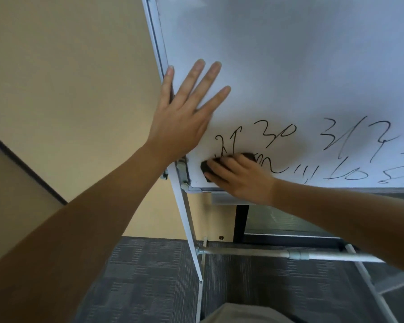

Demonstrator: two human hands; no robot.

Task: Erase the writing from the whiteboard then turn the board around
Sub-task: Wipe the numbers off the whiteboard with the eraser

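Whiteboard on a wheeled stand, tilted, upper area blank. Black writing left along the bottom rows. Left hand flat on the board near its left edge, fingers straight and spread. Right hand grips a dark eraser, pressed on the lower left corner over the scribbles. Grey carpet below.

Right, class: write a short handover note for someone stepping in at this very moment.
Left hand: open, flat against the whiteboard at its left edge.
Right hand: grips the dark eraser, pressed on the board's lower left corner.
Done: upper board looks wiped.
Left: two rows of black writing along the bottom, then turn the board around.
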